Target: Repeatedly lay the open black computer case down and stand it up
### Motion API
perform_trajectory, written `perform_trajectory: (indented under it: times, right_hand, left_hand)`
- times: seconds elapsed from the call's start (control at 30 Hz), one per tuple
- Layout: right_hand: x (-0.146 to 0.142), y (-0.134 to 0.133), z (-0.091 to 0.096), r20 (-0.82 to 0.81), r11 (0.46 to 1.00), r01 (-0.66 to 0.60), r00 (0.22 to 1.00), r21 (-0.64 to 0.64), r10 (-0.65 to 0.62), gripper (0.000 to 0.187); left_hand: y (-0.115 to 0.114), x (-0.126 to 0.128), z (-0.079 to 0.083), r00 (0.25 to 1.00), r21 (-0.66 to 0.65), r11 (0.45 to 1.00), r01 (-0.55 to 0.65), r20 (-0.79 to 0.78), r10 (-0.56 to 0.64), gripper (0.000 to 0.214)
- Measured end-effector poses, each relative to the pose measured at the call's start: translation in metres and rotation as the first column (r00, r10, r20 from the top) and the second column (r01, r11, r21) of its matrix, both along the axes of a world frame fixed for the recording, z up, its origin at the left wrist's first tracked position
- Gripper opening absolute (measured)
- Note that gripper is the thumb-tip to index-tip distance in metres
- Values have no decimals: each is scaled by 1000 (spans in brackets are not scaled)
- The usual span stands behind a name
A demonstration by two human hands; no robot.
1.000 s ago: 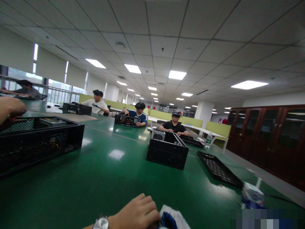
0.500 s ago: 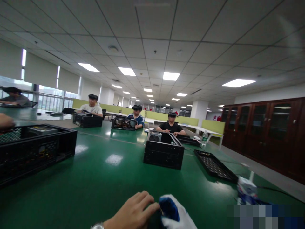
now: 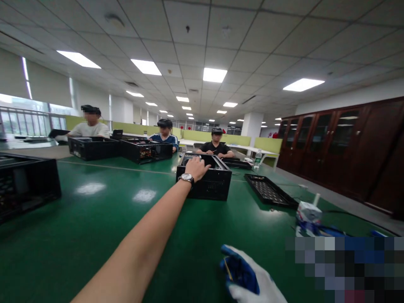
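Your left hand point(image 3: 197, 167), bare with a watch at the wrist, was stretched far out to the middle of the frame, fingers together and resting on the near top edge of the black computer case point(image 3: 203, 182); whether they had closed on that edge I could not tell. Your right hand point(image 3: 249, 277), in a white and blue glove, sat low at the bottom right, curled around something thin and yellowish that was too small to name.

With your arm fully extended, you had little leverage: a pull could have tipped or skidded the open case across the glossy green counter point(image 3: 104, 219). Its bare metal rim could also have nicked your ungloved fingers. To the right, the perforated black panel point(image 3: 268, 191) lay near the case, and a small white and blue box point(image 3: 307, 214) stood further right, both within a swing's reach. Another person's hands point(image 3: 221, 155) were just behind the case.
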State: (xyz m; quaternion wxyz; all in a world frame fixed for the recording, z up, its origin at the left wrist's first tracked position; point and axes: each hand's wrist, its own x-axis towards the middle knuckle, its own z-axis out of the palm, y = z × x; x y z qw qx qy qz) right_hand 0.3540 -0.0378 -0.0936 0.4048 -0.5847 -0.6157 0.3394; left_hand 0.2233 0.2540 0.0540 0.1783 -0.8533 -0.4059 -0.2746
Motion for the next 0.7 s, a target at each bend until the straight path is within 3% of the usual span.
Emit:
perform_trajectory:
  times: [0.07,0.17,0.27,0.33,0.43,0.53,0.6,0.67,0.7]
  right_hand:
    - [7,-2,-3,-4,1000,-11,1000,15,11,73]
    - [13,1,-5,-20,999,-2,1000,-39,1,73]
    - [23,6,-1,9,993,119,993,21,-119,70]
    - [36,10,3,27,953,283,957,105,-287,70]
    - [64,16,7,-23,851,476,875,222,-483,74]
    - [86,21,6,-213,771,591,806,238,-552,80]
    - [90,24,5,-376,771,608,770,189,-515,80]
    - [85,25,6,-479,788,593,747,166,-461,76]
    - [80,25,8,-493,794,584,748,169,-446,73]
  left_hand:
    - [12,1,-6,998,-60,996,-67,-22,66,34]
    - [10,-5,-16,991,-88,990,-113,-80,106,33]
    - [-12,-15,-13,984,-87,987,-135,-125,123,33]
    - [-37,-22,-6,982,-80,987,-136,-143,124,32]
    - [-95,-39,5,982,-59,994,-97,-167,86,31]
    - [-176,-76,0,976,-32,999,-28,-216,21,32]
    - [-229,-115,-14,961,-10,1000,13,-275,-16,30]
    - [-273,-162,-30,916,49,988,146,-385,-116,47]
    - [-290,-184,-35,889,46,974,220,-420,-181,44]
